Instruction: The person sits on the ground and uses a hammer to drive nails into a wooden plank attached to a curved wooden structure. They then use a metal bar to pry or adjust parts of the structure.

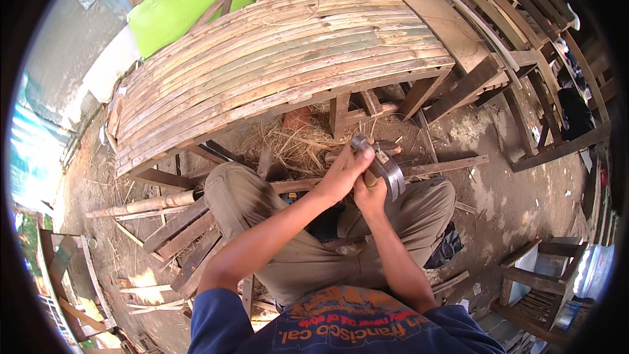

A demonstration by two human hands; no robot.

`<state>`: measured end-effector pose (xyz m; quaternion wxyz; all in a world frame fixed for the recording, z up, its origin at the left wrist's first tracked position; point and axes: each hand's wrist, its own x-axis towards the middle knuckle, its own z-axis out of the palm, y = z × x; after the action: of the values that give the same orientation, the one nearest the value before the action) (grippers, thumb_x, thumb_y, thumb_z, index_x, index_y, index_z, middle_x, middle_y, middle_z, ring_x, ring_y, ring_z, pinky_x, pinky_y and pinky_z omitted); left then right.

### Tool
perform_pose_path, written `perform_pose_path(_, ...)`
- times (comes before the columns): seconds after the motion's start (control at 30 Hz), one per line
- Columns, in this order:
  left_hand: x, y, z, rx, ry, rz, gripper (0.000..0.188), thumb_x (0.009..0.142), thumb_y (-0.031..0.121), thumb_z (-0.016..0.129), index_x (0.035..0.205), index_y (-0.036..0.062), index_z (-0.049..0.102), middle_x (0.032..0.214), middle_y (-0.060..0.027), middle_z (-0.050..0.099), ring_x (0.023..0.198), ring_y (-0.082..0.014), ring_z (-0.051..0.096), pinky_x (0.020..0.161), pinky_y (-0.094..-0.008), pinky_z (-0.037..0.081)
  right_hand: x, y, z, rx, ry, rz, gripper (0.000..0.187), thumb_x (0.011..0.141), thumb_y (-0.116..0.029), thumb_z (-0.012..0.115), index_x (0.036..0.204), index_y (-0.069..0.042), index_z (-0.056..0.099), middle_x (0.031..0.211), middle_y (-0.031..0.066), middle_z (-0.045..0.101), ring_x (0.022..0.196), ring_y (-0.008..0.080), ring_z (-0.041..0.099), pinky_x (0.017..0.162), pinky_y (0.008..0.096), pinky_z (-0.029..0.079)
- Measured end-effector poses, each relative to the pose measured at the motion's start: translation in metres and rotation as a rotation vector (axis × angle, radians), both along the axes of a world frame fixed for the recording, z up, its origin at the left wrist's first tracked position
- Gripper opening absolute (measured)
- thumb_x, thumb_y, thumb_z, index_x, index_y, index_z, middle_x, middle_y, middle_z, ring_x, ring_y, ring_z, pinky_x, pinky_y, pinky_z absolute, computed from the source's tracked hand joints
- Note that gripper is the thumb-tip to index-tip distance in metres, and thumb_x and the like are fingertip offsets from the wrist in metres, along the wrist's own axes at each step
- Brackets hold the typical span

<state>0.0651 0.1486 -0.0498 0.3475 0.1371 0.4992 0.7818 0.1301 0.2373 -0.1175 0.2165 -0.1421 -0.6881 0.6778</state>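
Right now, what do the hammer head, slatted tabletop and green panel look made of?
Hammer head: likely steel, bare-looking; grey with a metallic sheen.
Slatted tabletop: wood or split bamboo, apparently unfinished; narrow tan strips with uneven, worn patches.
Green panel: smooth, evenly coloured; painted board or plastic, can't tell which.

Hammer (394, 178): the left hand (346, 170) and right hand (371, 196) are covering part of its handle.
Straw (295, 151): the slatted tabletop (262, 59) is hiding its far side.
Dark bundle (448, 248): the right trouser leg (429, 213) is blocking its left part.
Green panel (187, 13): the far edge is cutting it off.
Blue shirt (219, 318): the near edge is cropping it.
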Motion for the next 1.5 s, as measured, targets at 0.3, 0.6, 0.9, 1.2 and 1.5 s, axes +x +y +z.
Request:
perform_pose_path(0.3,0.016,0.006,-0.012,-0.023,0.428,-0.281,0.106,0.067,0.017,0.094,0.147,0.0084,0.026,0.136,-0.0154,0.055,0.127,-0.022,0.055,0.106,-0.0378,0.043,0.014,0.015,-0.035,0.205,0.112,0.037,0.036,0.089,-0.005,0.066,0.124,-0.005,0.057,0.115,0.0075,0.065,0.105,0.02,0.063,0.089,0.0357,0.053)
perform_pose_path(0.6,0.015,0.01,-0.012,-0.209,1.027,-0.395,0.046,0.066,0.016,0.083,0.11,0.0163,0.072,0.112,-0.0022,0.071,0.117,-0.0271,0.059,0.102,-0.0389,0.048,0.029,0.019,-0.059,0.435,0.129,0.137,0.034,0.089,-0.011,0.066,0.122,-0.005,0.059,0.112,0.0081,0.065,0.103,0.0232,0.063,0.086,0.0367,0.053)
perform_pose_path(0.9,0.02,-0.001,-0.005,-0.479,0.696,-0.195,0.03,0.076,0.011,0.082,0.102,0.0039,0.068,0.094,-0.0087,0.072,0.082,-0.0137,0.067,0.078,-0.0292,0.054,0.059,0.044,0.007,0.341,-0.023,0.358,0.038,0.086,-0.025,0.076,0.114,-0.002,0.063,0.104,0.0132,0.068,0.096,0.0267,0.067,0.083,0.0372,0.053)
perform_pose_path(1.2,0.035,-0.029,-0.046,-0.595,0.459,-0.184,0.017,0.081,0.004,0.077,0.091,-0.0004,0.064,0.07,-0.0021,0.064,0.057,-0.0107,0.059,0.052,-0.026,0.046,0.176,0.152,0.049,-0.588,0.14,-0.296,0.03,0.107,-0.024,0.046,0.096,0.0,0.06,0.082,0.0113,0.066,0.074,0.0204,0.066,0.071,0.0345,0.055)
perform_pose_path(1.5,0.033,-0.09,-0.014,-0.691,0.364,0.149,0.014,0.082,-0.001,0.068,0.091,-0.0006,0.057,0.066,-0.0052,0.06,0.049,-0.0108,0.051,0.044,-0.0256,0.039,0.209,0.182,-0.087,-0.632,-0.107,-0.751,0.034,0.1,-0.034,0.063,0.082,-0.006,0.059,0.071,0.003,0.06,0.061,0.0113,0.06,0.059,0.0275,0.05)
